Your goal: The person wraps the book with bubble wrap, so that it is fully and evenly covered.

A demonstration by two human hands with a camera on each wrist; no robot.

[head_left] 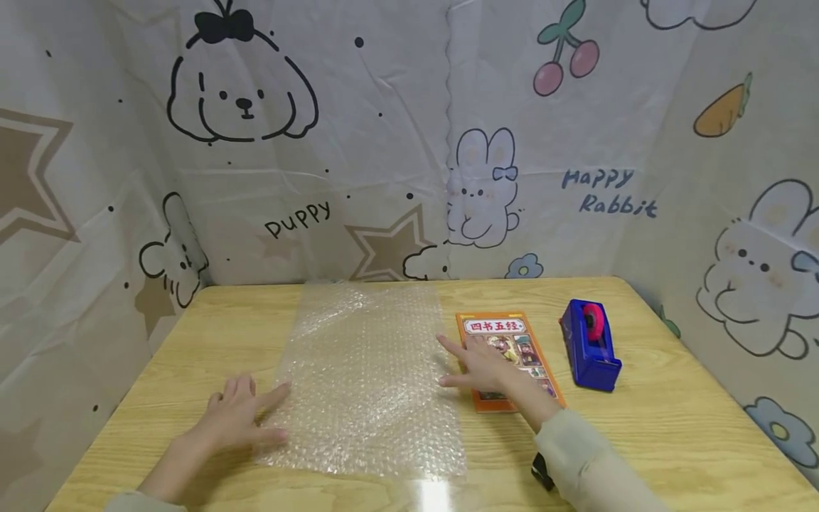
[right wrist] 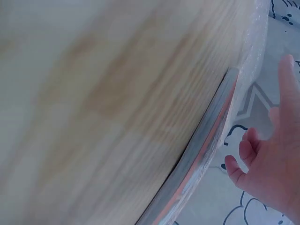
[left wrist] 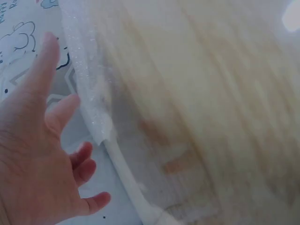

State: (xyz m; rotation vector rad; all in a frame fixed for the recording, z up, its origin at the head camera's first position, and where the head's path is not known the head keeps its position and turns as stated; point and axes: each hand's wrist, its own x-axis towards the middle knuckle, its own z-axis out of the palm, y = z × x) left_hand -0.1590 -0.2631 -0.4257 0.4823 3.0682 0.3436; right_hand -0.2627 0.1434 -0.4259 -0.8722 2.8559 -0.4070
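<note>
A clear sheet of bubble wrap (head_left: 371,370) lies flat across the middle of the table. At its left edge is my left hand (head_left: 233,416), thumb and index finger spread, their tips overlapping the sheet in the head view. The left wrist view shows this hand (left wrist: 42,136) beside the bubble wrap (left wrist: 86,70), holding nothing. An orange book (head_left: 495,327) with a picture cover lies right of the sheet. Over the book hovers my right hand (head_left: 483,366), its thumb and index finger pointing toward the sheet's right edge. In the right wrist view, the book's edge (right wrist: 197,150) shows near the loosely spread fingers.
A blue tape dispenser (head_left: 589,355) with a red-pink core stands right of the book. Something small and black (head_left: 542,471) shows partly from under the right sleeve. Cartoon-printed cloth (head_left: 384,142) hangs behind the wooden table (head_left: 243,327) and along both sides.
</note>
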